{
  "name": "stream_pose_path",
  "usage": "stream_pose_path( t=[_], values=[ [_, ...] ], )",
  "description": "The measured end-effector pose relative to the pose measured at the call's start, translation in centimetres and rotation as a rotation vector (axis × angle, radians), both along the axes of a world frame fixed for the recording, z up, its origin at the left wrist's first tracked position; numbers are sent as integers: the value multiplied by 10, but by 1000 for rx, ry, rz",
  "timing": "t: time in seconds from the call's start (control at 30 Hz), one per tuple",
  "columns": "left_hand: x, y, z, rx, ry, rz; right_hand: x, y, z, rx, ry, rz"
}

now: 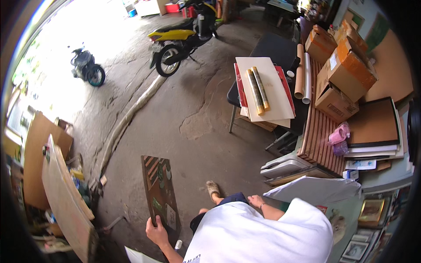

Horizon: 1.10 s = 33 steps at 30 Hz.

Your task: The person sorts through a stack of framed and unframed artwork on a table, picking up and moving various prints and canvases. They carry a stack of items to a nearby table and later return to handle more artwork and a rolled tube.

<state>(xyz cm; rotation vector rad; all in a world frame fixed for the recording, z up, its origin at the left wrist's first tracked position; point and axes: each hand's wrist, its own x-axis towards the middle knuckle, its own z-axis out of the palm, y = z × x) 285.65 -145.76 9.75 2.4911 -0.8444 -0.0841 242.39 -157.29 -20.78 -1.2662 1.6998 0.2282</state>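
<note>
A brown picture panel (pixel 161 188), with dark stripes near its top and green patches, stands upright at my left side. My left hand (pixel 157 231) grips its lower edge, with the thumb over the front face. My right hand (pixel 255 200) hangs by my right thigh with its fingers curled in, and nothing shows in it. My slippered foot (pixel 213 188) is on the concrete floor between the two hands.
A dark table (pixel 267 46) ahead right bears pale boards (pixel 274 94) and two gold-and-dark rolls (pixel 258 90). Cardboard boxes (pixel 337 105) and long tubes (pixel 299 72) stand right of it. Boards (pixel 66 197) lean at left. A yellow motorbike (pixel 175 37) is parked ahead.
</note>
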Motion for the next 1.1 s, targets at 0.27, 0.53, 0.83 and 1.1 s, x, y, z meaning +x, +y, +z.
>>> stream_pose_path(
  t=[0.27,0.53,0.83,1.1],
  values=[
    [118,-224,20,-336,51,-63,168,-268,67,-299,-398,103],
    [219,-510,35,-640,209,-206,177,-362,-15,-88,-282,477],
    [214,-869,93,-806,551,-480,238,-399,5,-80,-130,-177],
    [65,-1160,78,-851,1324,-570,225,-632,-31,-102,-13,-425]
  ],
)
